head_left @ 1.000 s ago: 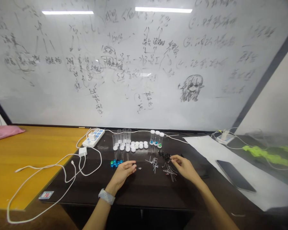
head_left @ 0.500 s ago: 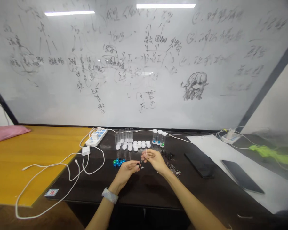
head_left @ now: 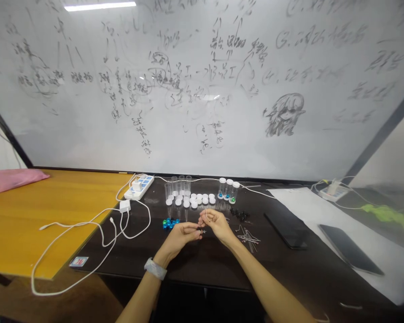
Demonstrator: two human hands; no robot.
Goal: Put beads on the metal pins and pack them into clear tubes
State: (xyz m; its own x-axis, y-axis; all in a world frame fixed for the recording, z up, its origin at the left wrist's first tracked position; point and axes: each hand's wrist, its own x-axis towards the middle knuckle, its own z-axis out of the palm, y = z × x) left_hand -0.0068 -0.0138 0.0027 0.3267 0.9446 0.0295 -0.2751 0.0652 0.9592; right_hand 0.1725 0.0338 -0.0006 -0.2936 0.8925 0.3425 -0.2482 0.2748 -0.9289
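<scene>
My left hand (head_left: 180,236) and my right hand (head_left: 216,224) meet over the dark table (head_left: 195,260). The left fingers pinch a tiny dark part (head_left: 199,229). A thin metal pin (head_left: 206,214) stands up out of my pinched right fingers, close to that part. Blue beads (head_left: 170,222) lie just left of my left hand. Loose metal pins (head_left: 248,236) and small black parts (head_left: 240,214) lie to the right of my right hand. Behind them stand open clear vials (head_left: 178,185), white caps (head_left: 197,199) and three capped vials (head_left: 229,189).
A white power strip (head_left: 139,187) and white cables (head_left: 87,233) trail over the left of the dark table and a yellow table (head_left: 30,215). Two dark phones (head_left: 287,224) (head_left: 348,253) and white paper (head_left: 326,220) lie at right. A whiteboard (head_left: 202,89) stands behind.
My right hand left the pile of pins and black parts at right and came across to meet my left hand, bringing a pin. The view has tilted down slightly.
</scene>
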